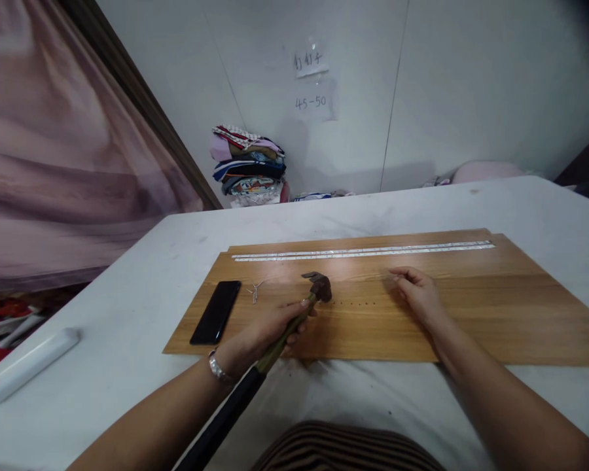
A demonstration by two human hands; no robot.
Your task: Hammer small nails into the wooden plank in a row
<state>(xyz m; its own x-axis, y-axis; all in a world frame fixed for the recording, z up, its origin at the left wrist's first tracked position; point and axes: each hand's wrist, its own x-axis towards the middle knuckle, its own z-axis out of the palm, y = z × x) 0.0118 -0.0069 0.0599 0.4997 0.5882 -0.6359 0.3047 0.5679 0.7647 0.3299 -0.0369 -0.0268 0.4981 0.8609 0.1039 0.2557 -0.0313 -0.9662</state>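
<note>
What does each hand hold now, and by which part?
The left hand grips the hammer by its handle, close below the head. The right hand rests curled on the board; whether it pinches anything cannot be told.

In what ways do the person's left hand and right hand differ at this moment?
The left hand is closed around the handle of the hammer; the right hand shows no tool, its fingers loosely curled. The left wrist wears a metal bracelet; the right wrist is bare. Both hands are over the wooden board.
</note>
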